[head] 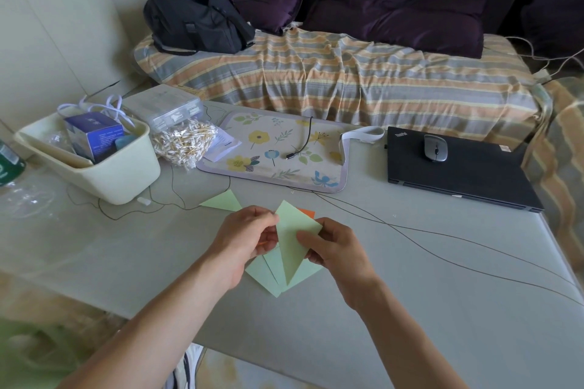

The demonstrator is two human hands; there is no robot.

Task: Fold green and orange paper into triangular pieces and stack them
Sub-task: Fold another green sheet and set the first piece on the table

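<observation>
I hold a light green paper folded into a long triangle [292, 240] just above the grey table, its point aimed down at me. My left hand [245, 237] pinches its upper left edge. My right hand [331, 246] pinches its right side with the thumb on top. Under it lie more green sheets [268, 275] flat on the table. A corner of orange paper [308, 213] shows behind the held piece. A finished green triangle [222, 201] lies alone farther back and to the left.
A cream bin [126, 174] with a blue box stands at the left, beside a bag of cotton swabs [185, 142]. A floral mat [278, 151] with a cable lies behind. A shut black laptop [458, 167] with a mouse sits at the right. Thin wires [410, 230] cross the table.
</observation>
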